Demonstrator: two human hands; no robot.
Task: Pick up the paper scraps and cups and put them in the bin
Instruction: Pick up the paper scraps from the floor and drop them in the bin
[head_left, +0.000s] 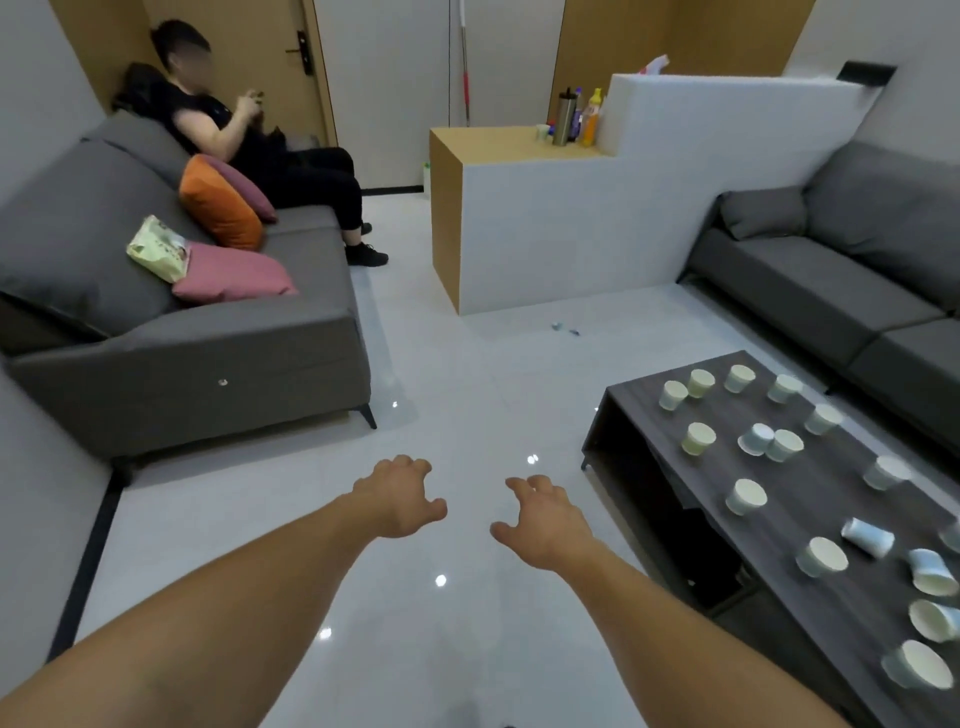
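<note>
**Desk:** What are the hands doing on your feed?

**Me:** I'm seeing the left hand (402, 496) and the right hand (543, 519) reaching out side by side over the glossy white tiled floor (441, 389). The fingers are spreading and loosely curling, and both are holding nothing.

**Desk:** And the cups?

**Me:** The pale paper cups (746, 496) are sitting to my right, scattered along the dark wood-grain tabletop (810, 493). Many are standing upright, and several toward the near end are lying on their sides. Neither hand is touching them.

**Desk:** Any scraps?

**Me:** I'm making out small bluish scraps (563, 328) lying on the floor farther ahead, near the foot of the white and wood partition counter (519, 234). They're too small for me to tell the material.

**Desk:** Around that?

**Me:** A long grey fabric sofa (182, 353) is standing on the left, carrying an orange cushion (221, 208) and pink cushions (234, 275), with a seated person (218, 119) at its far end. A second grey sofa (810, 280) is running behind the tabletop on the right.
</note>
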